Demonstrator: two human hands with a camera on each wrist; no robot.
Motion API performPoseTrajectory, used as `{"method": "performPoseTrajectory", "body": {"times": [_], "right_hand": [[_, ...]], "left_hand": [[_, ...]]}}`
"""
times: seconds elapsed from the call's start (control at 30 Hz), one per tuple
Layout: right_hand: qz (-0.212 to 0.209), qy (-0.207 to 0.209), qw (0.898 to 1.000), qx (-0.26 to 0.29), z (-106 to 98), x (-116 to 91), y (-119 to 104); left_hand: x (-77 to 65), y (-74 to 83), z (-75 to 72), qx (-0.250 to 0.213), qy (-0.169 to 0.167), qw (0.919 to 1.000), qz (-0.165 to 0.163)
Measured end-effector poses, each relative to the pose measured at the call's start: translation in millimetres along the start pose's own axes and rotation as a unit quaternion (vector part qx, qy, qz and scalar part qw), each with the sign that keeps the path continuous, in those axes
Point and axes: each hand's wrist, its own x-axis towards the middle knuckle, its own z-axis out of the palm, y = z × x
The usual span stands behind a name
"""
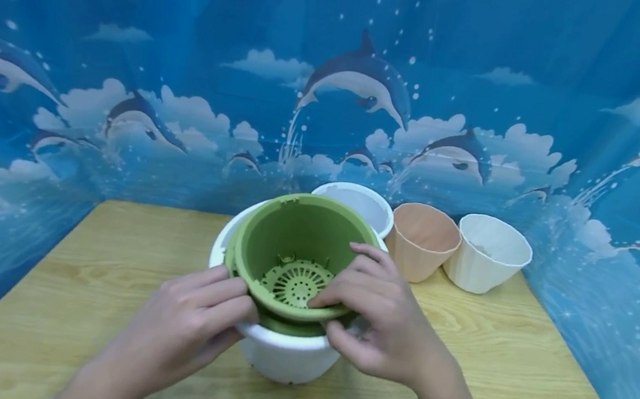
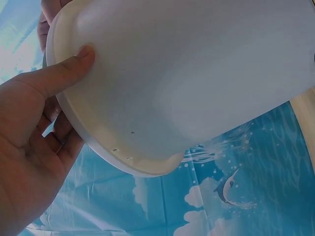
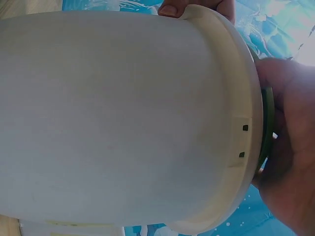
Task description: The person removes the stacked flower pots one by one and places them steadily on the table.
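One green basket [image 1: 304, 240]: nested in the big white pot [image 1: 288, 357], its rim standing above the white one, slotted floor in plain sight, and another green rim [image 1: 289, 326] peeking out just under it
Left hand [image 1: 191, 309]: got a grip on the white pot's edge, thumb on the outside below the lip, fingers over the top by the green stuff
Right hand [image 1: 384, 313]: pinching the basket's near-right rim, fingers inside, thumb outside
Back row: a round white tub [image 1: 357, 205] half hidden behind, then a peach pot [image 1: 415, 261], then a cream pot [image 1: 479, 271] just beside that
Table [image 1: 513, 363]: wood grain, everything stands on it
Backdrop [image 1: 229, 8]: blue, leaping dolphins and clouds
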Motion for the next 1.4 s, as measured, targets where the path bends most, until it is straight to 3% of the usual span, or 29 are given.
{"method": "performPoseTrajectory", "body": {"times": [0.27,0.73,0.9,1.17,1.4], "right_hand": [[-0.023,0.034,0.999,-0.015,-2.2,2.0,3.3],[-0.005,0.1,0.994,-0.036,-7.1,1.7,3.4],[-0.013,0.125,0.991,-0.038,-8.6,2.3,4.3],[-0.019,0.174,0.983,-0.05,-10.1,2.9,2.7],[-0.035,0.233,0.971,-0.047,-11.7,4.9,2.1]], "left_hand": [[0.2,-0.6,0.2,-0.006,0.003,1.0,0.005],[0.9,0.6,-1.3,-0.012,-0.02,0.9997,-0.011],[1.3,0.0,0.2,-0.006,-0.001,1.0,0.004],[2.0,-1.0,2.0,0.008,0.035,0.9987,0.035],[0.8,-0.4,2.3,0.005,0.023,0.9994,0.025]]}}
